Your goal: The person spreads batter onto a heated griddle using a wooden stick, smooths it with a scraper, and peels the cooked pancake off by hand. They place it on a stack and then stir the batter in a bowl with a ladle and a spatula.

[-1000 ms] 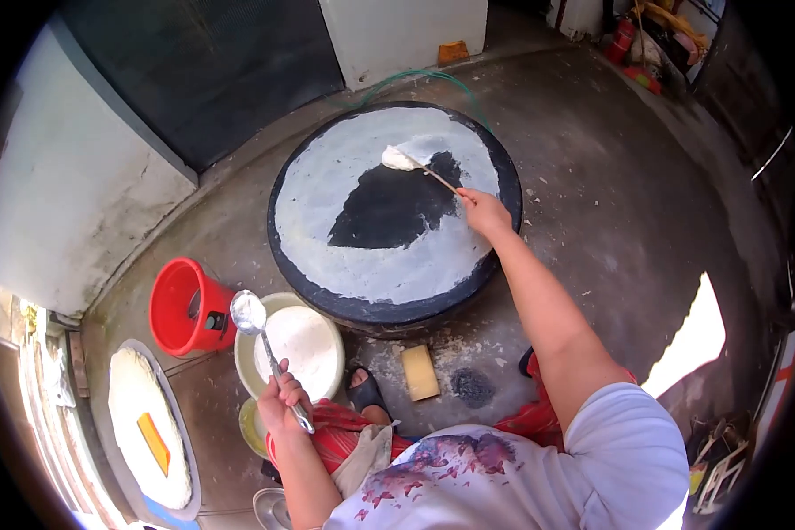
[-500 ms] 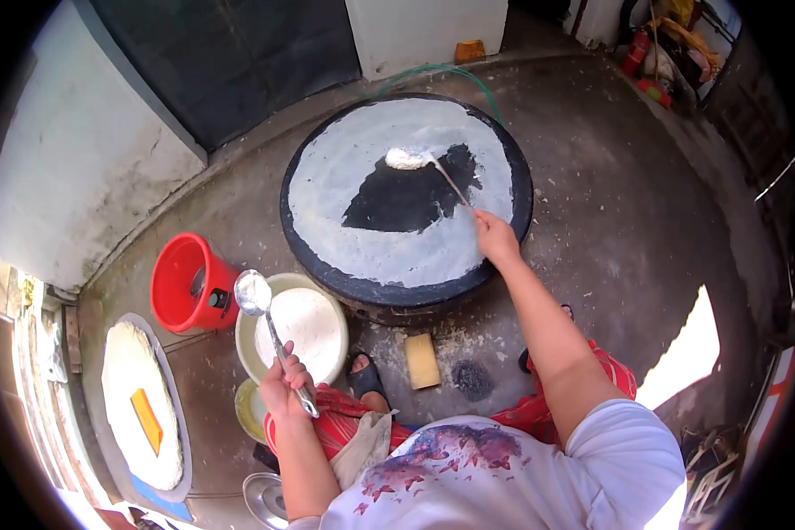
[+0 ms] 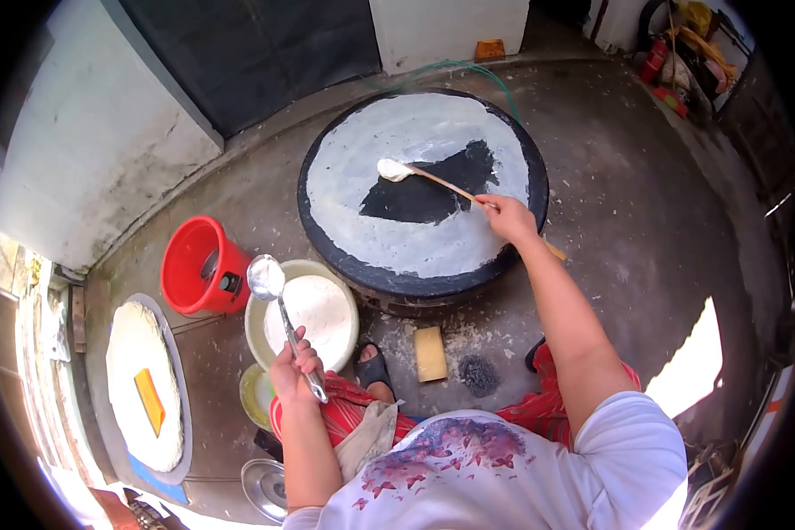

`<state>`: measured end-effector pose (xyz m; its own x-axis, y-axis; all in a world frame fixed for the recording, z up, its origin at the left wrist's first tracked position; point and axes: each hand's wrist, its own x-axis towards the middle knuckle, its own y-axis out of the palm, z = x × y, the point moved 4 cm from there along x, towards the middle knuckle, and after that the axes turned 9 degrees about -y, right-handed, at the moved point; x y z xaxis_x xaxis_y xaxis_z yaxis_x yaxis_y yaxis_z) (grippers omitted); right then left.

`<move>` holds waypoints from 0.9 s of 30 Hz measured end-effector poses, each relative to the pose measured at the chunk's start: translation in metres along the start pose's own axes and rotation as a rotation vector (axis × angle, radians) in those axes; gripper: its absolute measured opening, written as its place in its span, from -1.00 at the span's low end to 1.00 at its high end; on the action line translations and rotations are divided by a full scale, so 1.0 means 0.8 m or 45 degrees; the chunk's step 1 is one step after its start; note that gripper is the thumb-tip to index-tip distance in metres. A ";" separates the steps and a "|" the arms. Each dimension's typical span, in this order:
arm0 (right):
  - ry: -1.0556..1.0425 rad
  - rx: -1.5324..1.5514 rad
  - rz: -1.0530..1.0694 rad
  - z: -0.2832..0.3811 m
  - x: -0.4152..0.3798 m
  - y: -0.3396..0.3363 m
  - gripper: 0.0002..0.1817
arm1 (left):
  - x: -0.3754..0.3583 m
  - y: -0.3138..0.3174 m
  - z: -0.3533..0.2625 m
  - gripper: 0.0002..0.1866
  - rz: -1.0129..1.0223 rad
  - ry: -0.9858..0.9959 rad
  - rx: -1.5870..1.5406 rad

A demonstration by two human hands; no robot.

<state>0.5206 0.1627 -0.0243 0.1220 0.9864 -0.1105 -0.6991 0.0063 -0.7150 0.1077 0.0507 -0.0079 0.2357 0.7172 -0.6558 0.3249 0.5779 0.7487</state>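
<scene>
My right hand (image 3: 507,217) grips the thin wooden handle of a batter spreader (image 3: 442,182), its head coated in white batter. That head rests on the large round black griddle (image 3: 312,209), at the upper left of a bare dark patch. Around the patch, a pale layer of batter (image 3: 397,252) covers most of the griddle. My left hand (image 3: 295,369) is closed round the handle of a metal ladle (image 3: 267,279), its bowl smeared white. The ladle's bowl is over the rim of a pale basin (image 3: 351,329) holding white batter (image 3: 309,318).
A red bucket (image 3: 185,265) stands left of the basin. Further left, a stack of pale flatbreads (image 3: 132,371) carries an orange scraper (image 3: 150,402). A yellow sponge-like block (image 3: 430,353) and a dark scouring pad (image 3: 479,375) lie before the griddle. A metal lid (image 3: 265,486) sits low left.
The spreader's head has moved left across the griddle, and the dark bare patch has shrunk on its upper left side. The ladle stays in my left hand. The whole view has shifted slightly.
</scene>
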 end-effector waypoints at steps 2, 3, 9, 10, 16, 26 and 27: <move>0.201 0.001 -0.408 -0.024 -0.005 -0.004 -0.70 | -0.001 0.002 0.003 -0.67 0.006 0.007 0.022; 0.127 0.038 -0.399 -0.040 0.010 0.017 -0.71 | -0.001 0.002 0.005 -0.67 0.000 0.005 0.023; -0.076 -0.039 0.007 0.025 -0.011 0.013 -0.71 | -0.003 0.006 0.006 -0.67 0.015 -0.015 0.004; 0.001 -0.015 0.105 0.025 -0.015 0.003 -0.71 | -0.002 0.007 0.004 -0.67 0.017 -0.010 -0.001; -0.168 0.161 -0.189 -0.002 0.005 0.060 -0.71 | 0.001 0.004 0.003 -0.68 0.015 0.009 0.034; -0.435 -0.494 -0.362 0.066 -0.084 -0.015 -0.68 | 0.000 -0.004 0.001 -0.68 0.045 -0.014 0.029; -0.561 -0.527 -0.526 0.077 -0.096 0.008 -0.64 | 0.001 -0.004 0.001 -0.67 0.054 -0.014 0.020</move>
<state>0.4635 0.0971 0.0218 -0.0379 0.8921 0.4502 -0.3232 0.4153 -0.8503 0.1073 0.0489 -0.0108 0.2592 0.7364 -0.6249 0.3290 0.5410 0.7740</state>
